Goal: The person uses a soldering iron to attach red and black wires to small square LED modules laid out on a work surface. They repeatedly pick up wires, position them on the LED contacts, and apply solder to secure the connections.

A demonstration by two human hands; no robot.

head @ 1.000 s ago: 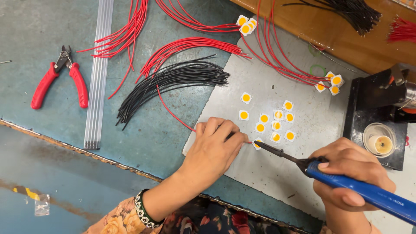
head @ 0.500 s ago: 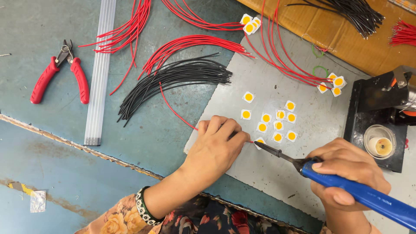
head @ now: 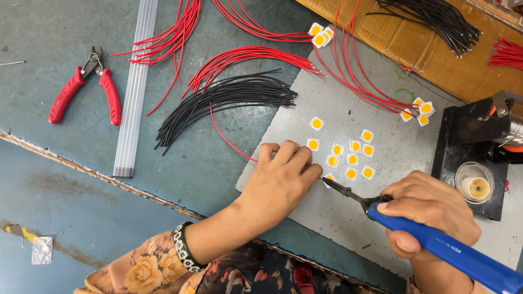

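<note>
Soldering iron (head: 436, 245): blue handle, dark metal tip. Held in the right hand (head: 430, 209), fingers wrapped tight round the front of the handle; the tip points left and meets a small LED chip (head: 329, 178) on the grey work plate (head: 348, 218). Judged rigid and light; the tip is likely hot, so the handle is the only place to hold it. The rear of the handle is cut off at the frame's edge.

LED chip: square, white with a yellow centre, lying just beside the left hand's fingertips and partly covered by them. Judged very light, thin and easily knocked aside; best pinned flat or taken by its edges.

Red wire (head: 231, 142): a single strand running under the left hand (head: 280, 182), whose fingers are curled down and closed over it. Judged limp and springy; best held close to the end being joined. Its end, and the joint itself, are hidden under the fingers.

Nearby: loose LED chips (head: 354, 152) on the plate, a bundle of black wires (head: 229, 98), red-handled cutters (head: 84, 90), a black stand (head: 474, 158) with a small round pot whose contents are hard to make out.
</note>
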